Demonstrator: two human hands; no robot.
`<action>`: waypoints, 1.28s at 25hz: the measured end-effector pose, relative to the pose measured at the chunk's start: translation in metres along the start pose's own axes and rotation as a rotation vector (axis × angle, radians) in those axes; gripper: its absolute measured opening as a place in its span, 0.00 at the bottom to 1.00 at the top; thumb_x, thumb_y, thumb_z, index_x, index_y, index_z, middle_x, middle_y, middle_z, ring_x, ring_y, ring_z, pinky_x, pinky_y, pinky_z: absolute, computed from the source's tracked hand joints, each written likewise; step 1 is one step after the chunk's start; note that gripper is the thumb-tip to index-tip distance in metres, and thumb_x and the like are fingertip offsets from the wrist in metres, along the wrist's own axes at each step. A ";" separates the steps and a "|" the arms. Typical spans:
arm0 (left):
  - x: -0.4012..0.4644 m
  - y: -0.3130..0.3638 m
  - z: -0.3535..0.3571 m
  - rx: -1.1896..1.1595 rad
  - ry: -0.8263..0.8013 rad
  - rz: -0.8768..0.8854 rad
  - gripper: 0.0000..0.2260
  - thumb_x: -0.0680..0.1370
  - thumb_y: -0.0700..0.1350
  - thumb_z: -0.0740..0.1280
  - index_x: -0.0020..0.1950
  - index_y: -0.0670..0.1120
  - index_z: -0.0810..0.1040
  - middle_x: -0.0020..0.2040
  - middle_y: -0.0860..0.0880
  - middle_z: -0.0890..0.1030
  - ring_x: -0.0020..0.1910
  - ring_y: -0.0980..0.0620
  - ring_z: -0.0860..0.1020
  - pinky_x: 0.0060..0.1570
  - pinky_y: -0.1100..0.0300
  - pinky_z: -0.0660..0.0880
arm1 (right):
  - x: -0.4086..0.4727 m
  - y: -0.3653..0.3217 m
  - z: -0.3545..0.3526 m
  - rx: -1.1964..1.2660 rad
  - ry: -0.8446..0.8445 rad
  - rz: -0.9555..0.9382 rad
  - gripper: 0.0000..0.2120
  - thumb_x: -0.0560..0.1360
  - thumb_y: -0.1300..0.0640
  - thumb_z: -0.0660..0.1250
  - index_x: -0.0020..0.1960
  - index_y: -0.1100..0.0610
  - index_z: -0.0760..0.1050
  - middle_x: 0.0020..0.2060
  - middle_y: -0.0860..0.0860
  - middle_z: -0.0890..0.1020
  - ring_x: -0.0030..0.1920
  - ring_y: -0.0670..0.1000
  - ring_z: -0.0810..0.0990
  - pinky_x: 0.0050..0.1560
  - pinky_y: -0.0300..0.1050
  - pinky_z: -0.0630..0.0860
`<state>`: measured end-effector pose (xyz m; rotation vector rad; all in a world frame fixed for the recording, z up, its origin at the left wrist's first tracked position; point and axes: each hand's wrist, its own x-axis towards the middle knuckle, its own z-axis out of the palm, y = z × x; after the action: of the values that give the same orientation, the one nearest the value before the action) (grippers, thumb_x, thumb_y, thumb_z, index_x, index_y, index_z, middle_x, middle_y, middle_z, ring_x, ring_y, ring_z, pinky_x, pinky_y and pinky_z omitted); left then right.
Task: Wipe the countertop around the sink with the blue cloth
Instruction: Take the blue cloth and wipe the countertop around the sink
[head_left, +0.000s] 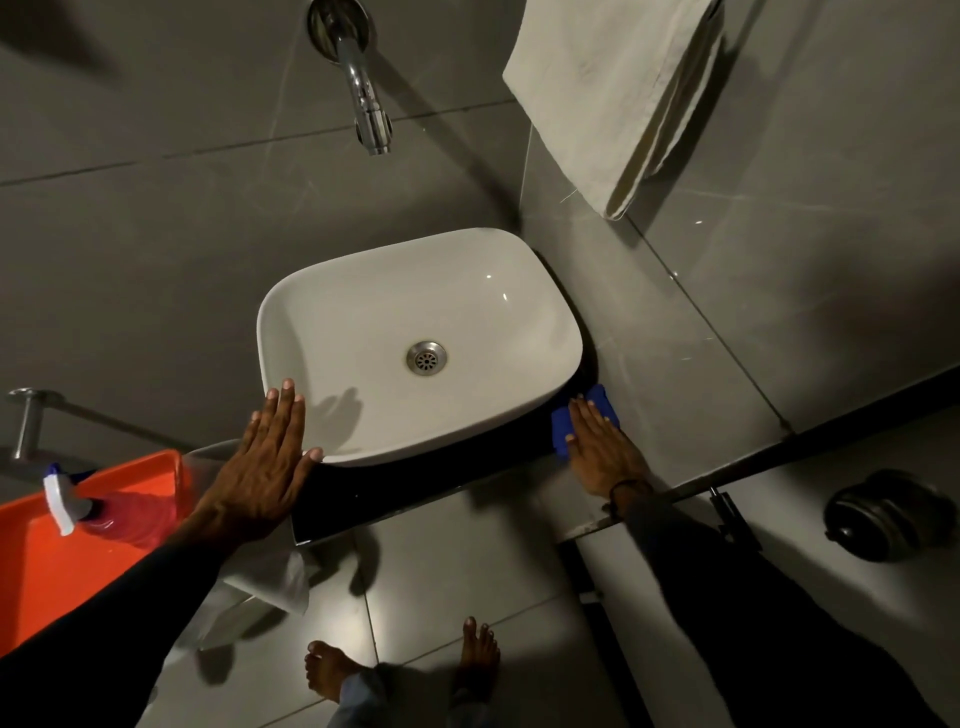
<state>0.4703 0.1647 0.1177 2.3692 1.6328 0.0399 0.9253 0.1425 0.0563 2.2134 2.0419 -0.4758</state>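
**Q:** Where is the task's thing, and how will it handle?

**A:** The folded blue cleaning cloth (584, 418) lies flat on the glossy black counter (395, 486), in the narrow strip between the white ceramic vessel sink (322, 312) and the grey tiled side wall (675, 338). It appears light, soft and limp; it probably slides easily on the polished surface. It is better pressed from above with a flat palm than pinched, since a pinch would likely bunch it.

**Q:** What are the hands doing?

**A:** The right hand (602, 447) lies open, fingers extended, pressing down on the cloth rather than clamping it. The left hand (270, 457) is also open and flat, resting against the sink's near left corner, holding nothing; it seems to serve as a brace.

**Q:** And the surface and room?

**A:** The counter is dark, reflective and small, and the sink covers most of it, so only thin margins are exposed. The strip on the right is tight; the cloth may catch against the wall or the sink's base. A chrome wall-mounted spout (366, 98) overhangs the sink. A pale hanging towel (613, 98) is up on the right wall. An orange plastic tub (62, 566) at left holds a spray bottle (72, 506). Light is dim; grime cannot be judged.
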 end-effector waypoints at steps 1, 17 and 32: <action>0.001 -0.001 0.000 0.004 0.005 0.004 0.44 0.79 0.68 0.33 0.81 0.33 0.46 0.84 0.37 0.45 0.83 0.37 0.46 0.82 0.39 0.52 | 0.006 0.004 -0.007 0.002 -0.034 0.015 0.28 0.85 0.53 0.47 0.81 0.59 0.43 0.82 0.53 0.48 0.82 0.51 0.47 0.81 0.46 0.47; -0.004 0.002 -0.008 0.024 -0.002 -0.022 0.44 0.78 0.65 0.30 0.82 0.34 0.48 0.83 0.35 0.45 0.83 0.36 0.46 0.83 0.42 0.49 | -0.072 -0.191 0.076 0.201 -0.027 -0.239 0.31 0.83 0.52 0.51 0.81 0.57 0.40 0.82 0.51 0.44 0.82 0.52 0.42 0.82 0.49 0.40; -0.052 0.038 0.066 -0.665 0.279 -0.755 0.14 0.83 0.48 0.65 0.62 0.40 0.79 0.60 0.38 0.77 0.61 0.37 0.77 0.57 0.51 0.73 | -0.060 -0.236 0.056 0.529 0.085 0.000 0.25 0.75 0.54 0.69 0.70 0.56 0.72 0.65 0.54 0.75 0.66 0.55 0.75 0.63 0.49 0.77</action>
<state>0.4969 0.0913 0.0693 1.2213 2.1067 0.6678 0.6800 0.0934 0.0544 2.5428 2.1485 -1.0436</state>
